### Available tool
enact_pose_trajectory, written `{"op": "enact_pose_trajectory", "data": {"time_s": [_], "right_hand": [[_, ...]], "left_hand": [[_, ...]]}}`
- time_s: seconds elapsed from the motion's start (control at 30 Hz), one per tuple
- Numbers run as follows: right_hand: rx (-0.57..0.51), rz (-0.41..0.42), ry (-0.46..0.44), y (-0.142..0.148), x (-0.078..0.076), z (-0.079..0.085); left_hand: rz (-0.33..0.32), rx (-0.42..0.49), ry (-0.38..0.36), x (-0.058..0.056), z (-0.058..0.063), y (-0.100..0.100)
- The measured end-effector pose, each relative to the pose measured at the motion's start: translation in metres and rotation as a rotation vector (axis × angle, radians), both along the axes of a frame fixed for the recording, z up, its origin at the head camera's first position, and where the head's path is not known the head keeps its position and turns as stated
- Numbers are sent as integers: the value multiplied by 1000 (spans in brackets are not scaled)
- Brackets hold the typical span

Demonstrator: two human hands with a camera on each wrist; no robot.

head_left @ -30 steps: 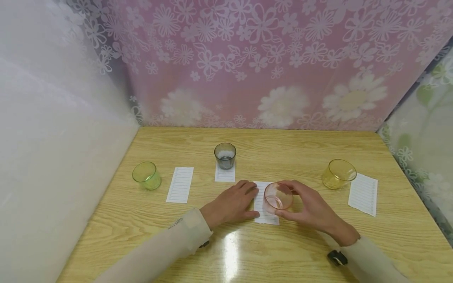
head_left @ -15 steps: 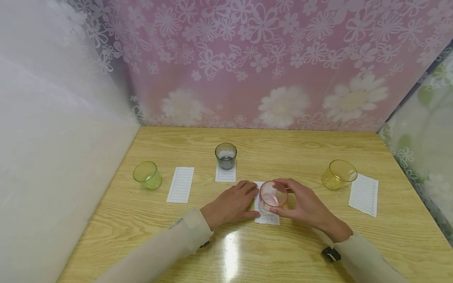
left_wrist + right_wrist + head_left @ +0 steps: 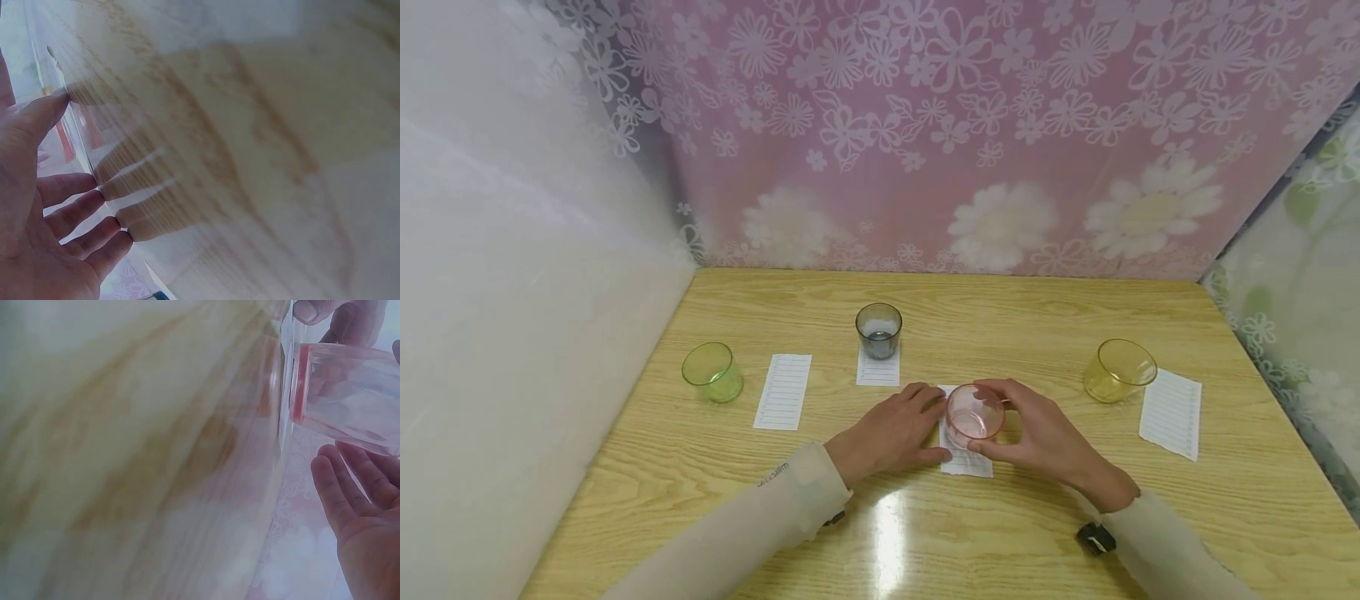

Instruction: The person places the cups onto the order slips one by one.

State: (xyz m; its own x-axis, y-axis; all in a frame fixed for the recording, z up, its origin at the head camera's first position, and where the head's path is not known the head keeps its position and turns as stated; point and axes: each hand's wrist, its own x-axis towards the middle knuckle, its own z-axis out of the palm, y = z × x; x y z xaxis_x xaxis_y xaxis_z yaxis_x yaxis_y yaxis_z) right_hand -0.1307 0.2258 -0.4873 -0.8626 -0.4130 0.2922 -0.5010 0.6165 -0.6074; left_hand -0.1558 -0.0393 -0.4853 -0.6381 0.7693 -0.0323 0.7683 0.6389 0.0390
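My right hand holds a clear pink glass cup by its side, thumb in front and fingers behind. The cup is upright over a lined paper slip at the middle of the table. In the right wrist view, its red-tinted base sits at or just above the paper; I cannot tell whether they touch. My left hand rests its fingertips and thumb at the slip's left edge, fingers spread. The left wrist view shows the same left hand with fingertips meeting the glossy tabletop.
A grey cup stands on another slip at the back. A green cup stands left of a lined slip. On the right, a yellow cup stands beside a slip. Fabric walls enclose the wooden table.
My right hand has moved the pink cup a little to the left, further over the middle slip, slowing in the last half second. My left hand has stayed in place.
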Motion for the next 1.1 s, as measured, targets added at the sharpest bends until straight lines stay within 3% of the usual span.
{"op": "enact_pose_trajectory", "data": {"time_s": [0.5,1.1], "right_hand": [[27,0,-35,0,-1,-3],[57,9,-72,2,-5,-2]], "left_hand": [[0,14,32,-2,-6,0],[3,10,9,-2,-4,1]]}}
